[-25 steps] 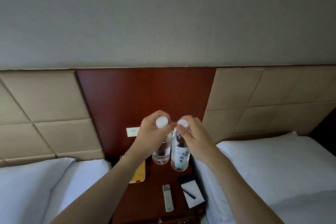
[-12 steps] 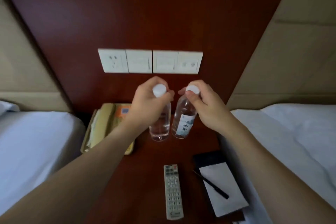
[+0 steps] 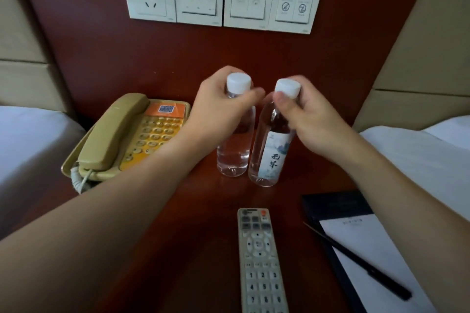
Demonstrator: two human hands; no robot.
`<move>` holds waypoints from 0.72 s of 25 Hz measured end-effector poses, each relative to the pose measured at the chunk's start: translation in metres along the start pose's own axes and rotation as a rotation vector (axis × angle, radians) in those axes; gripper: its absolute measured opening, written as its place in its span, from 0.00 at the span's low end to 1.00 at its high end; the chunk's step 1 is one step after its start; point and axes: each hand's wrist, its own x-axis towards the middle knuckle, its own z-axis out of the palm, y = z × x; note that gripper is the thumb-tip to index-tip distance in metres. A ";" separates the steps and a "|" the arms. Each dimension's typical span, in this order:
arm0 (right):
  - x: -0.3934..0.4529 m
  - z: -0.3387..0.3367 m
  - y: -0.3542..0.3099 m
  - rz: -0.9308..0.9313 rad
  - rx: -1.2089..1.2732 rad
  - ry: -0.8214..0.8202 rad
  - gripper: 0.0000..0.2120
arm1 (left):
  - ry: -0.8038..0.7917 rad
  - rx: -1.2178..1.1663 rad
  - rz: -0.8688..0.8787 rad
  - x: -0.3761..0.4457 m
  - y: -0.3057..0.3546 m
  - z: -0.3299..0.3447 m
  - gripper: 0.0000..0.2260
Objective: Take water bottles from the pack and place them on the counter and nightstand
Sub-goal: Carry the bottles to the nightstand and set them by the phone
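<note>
A: Where are your hands right now?

B: Your left hand (image 3: 216, 112) is curled round the neck of the left bottle (image 3: 235, 140), thumb and fingers pinching just under its white cap. Your right hand (image 3: 305, 117) does the same on the right bottle (image 3: 269, 152) — the one with the printed label facing you.

A: And the bottles themselves?

B: Both stand on the nightstand (image 3: 193, 211) toward its back edge, near the middle, just beside each other. The left one is upright; the right one leans a little, its base nearer you. I cannot tell whether the bases are fully down on the wood.

A: What else is on that top?

B: A tan telephone (image 3: 127, 140) at the back left corner, a pale remote control (image 3: 262, 262) along the front edge, and at the front right a notepad (image 3: 368, 256) in a dark folder with a black pen (image 3: 361, 262) lying across it. On the panel behind — a row of switches and a socket (image 3: 221, 0).
</note>
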 end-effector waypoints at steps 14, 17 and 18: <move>-0.016 0.004 0.069 0.212 -0.189 -0.193 0.35 | -0.007 0.354 -0.214 -0.038 -0.067 0.006 0.19; -0.001 0.003 0.080 0.219 -0.172 -0.168 0.33 | 0.048 0.386 -0.166 -0.037 -0.077 0.013 0.25; 0.001 0.003 0.084 0.220 -0.166 -0.160 0.33 | 0.060 0.378 -0.157 -0.036 -0.080 0.016 0.28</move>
